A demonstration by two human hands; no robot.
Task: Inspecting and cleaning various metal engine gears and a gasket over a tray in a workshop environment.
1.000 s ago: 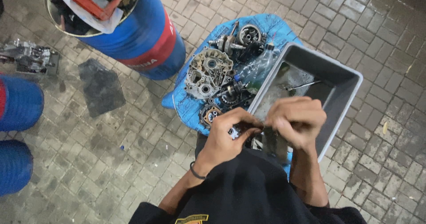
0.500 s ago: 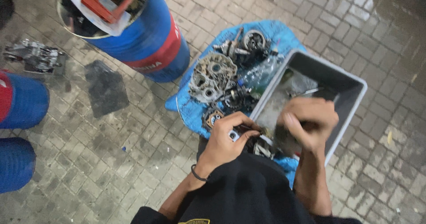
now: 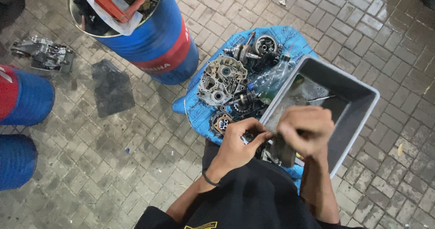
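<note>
My left hand [image 3: 239,140] pinches a small dark metal part at its fingertips, just left of my right hand [image 3: 304,130]. The right hand is closed around a flat dark greyish piece [image 3: 283,150] that hangs below the palm. Both hands meet over the near corner of a grey plastic tub [image 3: 353,115]. Under them a blue sheet [image 3: 195,109] carries engine parts: a silver crankcase half [image 3: 220,80], a crankshaft [image 3: 244,52] and a round gear piece [image 3: 222,122].
A blue and red drum [image 3: 156,43] with a white-lined top and a red frame stands at upper left. Two more blue drums [image 3: 20,102] line the left edge. An engine piece [image 3: 43,54] and a dark mat [image 3: 111,86] lie on the brick paving.
The view has shifted slightly. My hands stay together by the tub's near corner, the right hand moving a little over the tub rim while both keep working the small parts.
</note>
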